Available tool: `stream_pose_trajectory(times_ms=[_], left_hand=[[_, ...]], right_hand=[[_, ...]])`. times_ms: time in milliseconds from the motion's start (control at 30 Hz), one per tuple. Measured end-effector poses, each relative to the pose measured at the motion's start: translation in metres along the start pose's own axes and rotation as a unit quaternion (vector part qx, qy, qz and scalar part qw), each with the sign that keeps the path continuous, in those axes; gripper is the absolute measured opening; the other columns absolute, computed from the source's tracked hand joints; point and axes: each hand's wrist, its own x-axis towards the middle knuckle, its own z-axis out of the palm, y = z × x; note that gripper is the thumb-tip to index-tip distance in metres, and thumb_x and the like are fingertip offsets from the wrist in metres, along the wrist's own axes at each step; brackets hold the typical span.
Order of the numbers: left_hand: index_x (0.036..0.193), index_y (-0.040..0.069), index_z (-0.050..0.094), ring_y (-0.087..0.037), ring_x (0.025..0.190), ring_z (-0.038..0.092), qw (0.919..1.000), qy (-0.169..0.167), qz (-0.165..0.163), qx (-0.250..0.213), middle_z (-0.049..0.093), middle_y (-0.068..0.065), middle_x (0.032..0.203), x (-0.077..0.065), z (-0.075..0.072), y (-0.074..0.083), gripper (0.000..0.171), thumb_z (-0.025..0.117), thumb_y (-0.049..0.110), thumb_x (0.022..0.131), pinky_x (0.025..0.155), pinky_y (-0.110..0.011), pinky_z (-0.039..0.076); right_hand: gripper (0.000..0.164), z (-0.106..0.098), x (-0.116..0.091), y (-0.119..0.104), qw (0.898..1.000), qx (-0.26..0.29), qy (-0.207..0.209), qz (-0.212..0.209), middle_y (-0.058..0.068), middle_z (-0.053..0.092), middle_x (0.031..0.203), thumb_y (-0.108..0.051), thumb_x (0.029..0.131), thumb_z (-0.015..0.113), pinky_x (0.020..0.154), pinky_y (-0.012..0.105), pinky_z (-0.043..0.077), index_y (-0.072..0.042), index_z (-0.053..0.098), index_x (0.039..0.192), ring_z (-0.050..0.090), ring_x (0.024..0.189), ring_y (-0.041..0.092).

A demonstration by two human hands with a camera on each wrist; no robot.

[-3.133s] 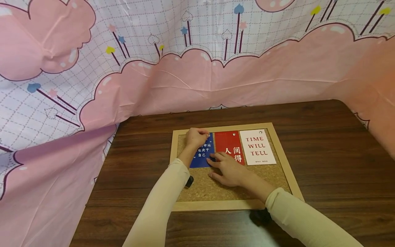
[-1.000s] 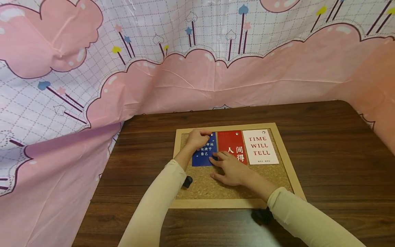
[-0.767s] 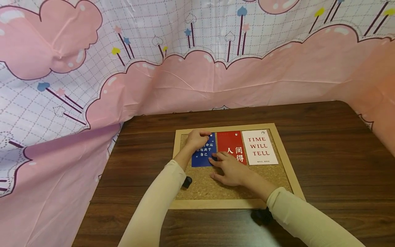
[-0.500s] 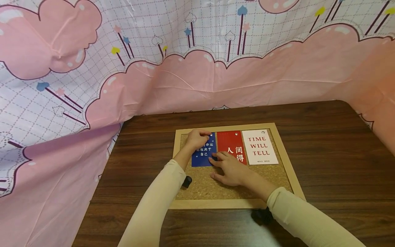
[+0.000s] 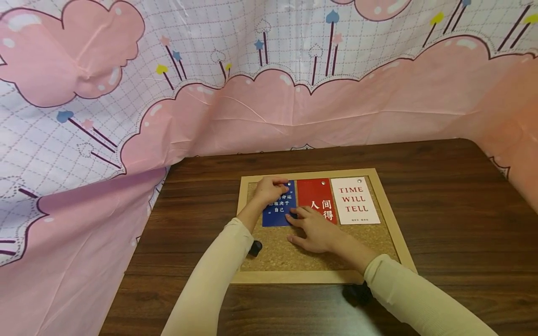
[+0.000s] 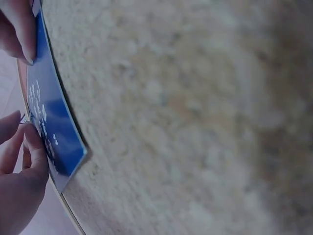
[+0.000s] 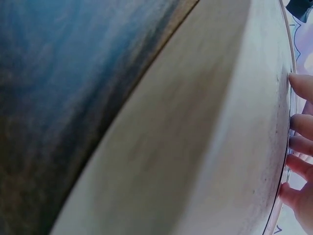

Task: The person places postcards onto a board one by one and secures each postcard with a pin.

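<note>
A corkboard (image 5: 269, 252) with a light wooden frame lies on the table. Along its top sit a blue card (image 5: 275, 218), a red card (image 5: 311, 189) and a white card (image 5: 355, 200) in a row. My left hand (image 5: 266, 190) is at the blue card's upper edge. Its thumb and forefinger pinch a small pin (image 6: 22, 119) there, mostly hidden by the fingertips. My right hand (image 5: 313, 228) rests with fingers spread over the lower parts of the blue and red cards. Round silvery spots mark the red and white cards' upper right corners.
Dark wooden table (image 5: 441, 200) surrounds the board. A pink and white patterned cloth (image 5: 252, 107) hangs behind and at the sides. Small black devices (image 5: 255, 248) show at both wrists. Cork is bare below the cards.
The head view has shifted slightly. Both hands stay at nearly the same places on the board; my left thumb has edged a little to the right at the blue card's top.
</note>
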Motion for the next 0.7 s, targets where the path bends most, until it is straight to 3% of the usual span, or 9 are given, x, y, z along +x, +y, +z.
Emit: stream_pose_trajectory(times_ms=[267,533,700], left_hand=[[0.117,0.014,0.072,-0.013,0.082,0.056,0.9998,0.013,0.002,-0.018,0.071,-0.006,0.101,-0.004,-0.006,-0.004,0.026,0.064,0.011,0.092,0.07,-0.021,0.044],[0.117,0.014,0.071,-0.014,0.087,0.06,0.9991,0.034,0.007,-0.024,0.071,-0.004,0.103,-0.007,-0.014,-0.004,0.026,0.064,0.013,0.092,0.07,-0.022,0.046],[0.118,0.013,0.071,-0.015,0.091,0.063,0.9983,0.048,0.018,-0.027,0.071,-0.006,0.104,-0.011,-0.021,-0.002,0.027,0.065,0.014,0.092,0.077,-0.025,0.05]], right_hand=[[0.06,-0.001,0.0,0.0,1.0,-0.005,0.0,-0.003,0.018,0.051,0.14,-0.041,0.091,0.063,0.111,0.049,0.037,-0.004,0.053,0.137,0.045,0.132,0.034],[0.06,-0.002,0.0,0.0,1.0,-0.016,-0.006,-0.006,0.018,0.051,0.141,-0.042,0.092,0.062,0.111,0.05,0.037,-0.005,0.053,0.138,0.045,0.133,0.034],[0.061,-0.006,0.001,0.0,0.999,-0.028,-0.02,-0.006,0.017,0.049,0.143,-0.045,0.093,0.06,0.111,0.05,0.037,-0.007,0.052,0.14,0.044,0.134,0.034]])
